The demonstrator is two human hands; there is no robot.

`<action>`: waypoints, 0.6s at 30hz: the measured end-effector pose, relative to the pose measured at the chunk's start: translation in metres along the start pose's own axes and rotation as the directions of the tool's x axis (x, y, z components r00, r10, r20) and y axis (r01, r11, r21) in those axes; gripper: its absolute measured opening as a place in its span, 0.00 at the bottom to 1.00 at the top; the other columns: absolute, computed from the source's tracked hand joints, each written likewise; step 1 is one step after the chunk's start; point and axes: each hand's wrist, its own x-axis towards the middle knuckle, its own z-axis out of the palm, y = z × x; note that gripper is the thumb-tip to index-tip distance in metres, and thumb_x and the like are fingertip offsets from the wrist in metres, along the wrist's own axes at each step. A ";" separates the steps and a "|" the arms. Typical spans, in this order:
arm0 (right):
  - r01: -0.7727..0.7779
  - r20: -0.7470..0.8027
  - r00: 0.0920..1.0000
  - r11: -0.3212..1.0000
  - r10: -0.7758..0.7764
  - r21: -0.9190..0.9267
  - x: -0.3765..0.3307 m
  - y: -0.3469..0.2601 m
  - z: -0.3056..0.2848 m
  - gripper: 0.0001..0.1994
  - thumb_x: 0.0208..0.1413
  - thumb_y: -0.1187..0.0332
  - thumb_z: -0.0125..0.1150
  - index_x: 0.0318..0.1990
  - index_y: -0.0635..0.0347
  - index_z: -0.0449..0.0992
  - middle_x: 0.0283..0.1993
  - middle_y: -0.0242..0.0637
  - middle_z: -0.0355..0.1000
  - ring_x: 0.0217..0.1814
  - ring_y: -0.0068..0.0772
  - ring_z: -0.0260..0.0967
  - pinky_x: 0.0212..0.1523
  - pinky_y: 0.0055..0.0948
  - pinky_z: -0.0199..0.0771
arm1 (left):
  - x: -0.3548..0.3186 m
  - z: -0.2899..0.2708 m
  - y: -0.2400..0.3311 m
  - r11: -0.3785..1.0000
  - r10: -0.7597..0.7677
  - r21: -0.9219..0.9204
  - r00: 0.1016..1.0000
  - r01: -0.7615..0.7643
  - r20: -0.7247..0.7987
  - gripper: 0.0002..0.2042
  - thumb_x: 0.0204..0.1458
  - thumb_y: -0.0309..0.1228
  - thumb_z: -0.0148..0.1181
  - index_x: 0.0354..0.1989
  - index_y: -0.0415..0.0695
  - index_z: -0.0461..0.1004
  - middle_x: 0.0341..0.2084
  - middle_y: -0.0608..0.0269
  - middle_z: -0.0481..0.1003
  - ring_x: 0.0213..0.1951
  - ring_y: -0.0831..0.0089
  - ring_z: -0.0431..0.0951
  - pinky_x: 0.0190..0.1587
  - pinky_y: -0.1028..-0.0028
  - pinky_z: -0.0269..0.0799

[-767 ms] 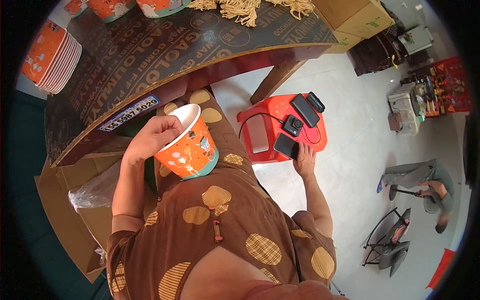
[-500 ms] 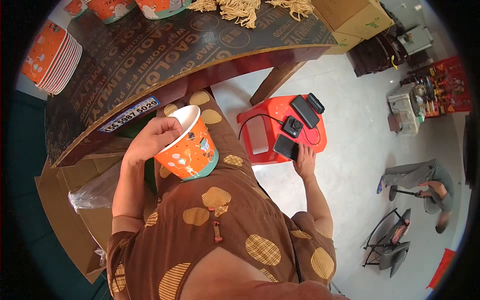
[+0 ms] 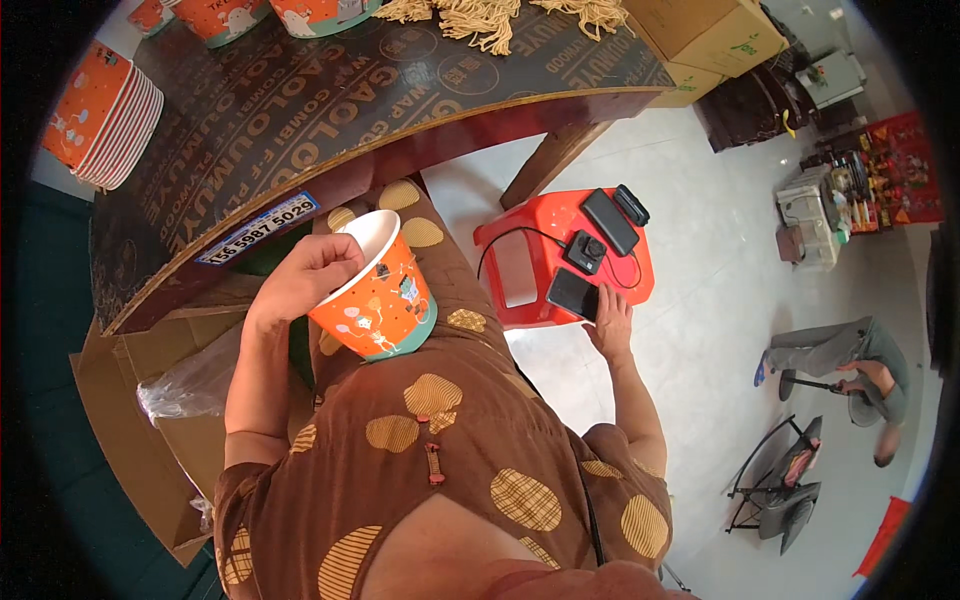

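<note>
Dark table (image 3: 330, 120) at 11 o'clock, left hand (image 3: 312, 275) pinches orange tub (image 3: 375, 308) rim at 9, right hand (image 3: 612, 325), fingers extended, beside black phone (image 3: 573, 294) at 3.

There are two hands (image 3: 305, 278), one held bucket (image 3: 382, 303), one red stool (image 3: 515, 222) and four black devices (image 3: 584, 252).

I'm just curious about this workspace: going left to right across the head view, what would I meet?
Cup stack → left hand → held cup → phone → right hand → another person.
</note>
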 end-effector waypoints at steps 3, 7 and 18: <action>0.024 0.005 1.000 1.000 -0.024 0.011 -0.004 -0.003 -0.008 0.44 0.39 0.65 0.71 0.65 0.61 0.53 0.65 0.47 0.57 0.63 0.51 0.56 0.62 0.46 0.56 | -0.001 0.000 0.000 1.000 -0.006 -0.014 1.000 0.006 0.001 0.06 0.57 0.24 0.51 0.28 0.40 0.70 0.22 0.77 0.68 0.25 0.90 0.65 0.26 0.84 0.59; 0.143 -0.192 0.974 0.983 -0.120 0.113 -0.003 -0.004 -0.011 0.33 0.43 0.70 0.63 0.60 0.64 0.60 0.60 0.49 0.61 0.60 0.52 0.58 0.58 0.47 0.59 | -0.002 0.000 0.000 0.999 -0.023 -0.040 1.000 0.023 -0.002 0.06 0.57 0.24 0.51 0.28 0.40 0.71 0.22 0.76 0.69 0.25 0.90 0.65 0.26 0.84 0.59; -0.358 -0.128 0.861 0.766 0.492 0.534 0.048 -0.009 0.003 0.15 0.56 0.62 0.51 0.32 0.66 0.78 0.25 0.53 0.73 0.30 0.47 0.74 0.34 0.40 0.71 | -0.002 0.006 0.005 1.000 0.012 -0.026 1.000 -0.012 -0.003 0.06 0.57 0.24 0.50 0.27 0.40 0.70 0.21 0.77 0.68 0.25 0.90 0.64 0.26 0.84 0.59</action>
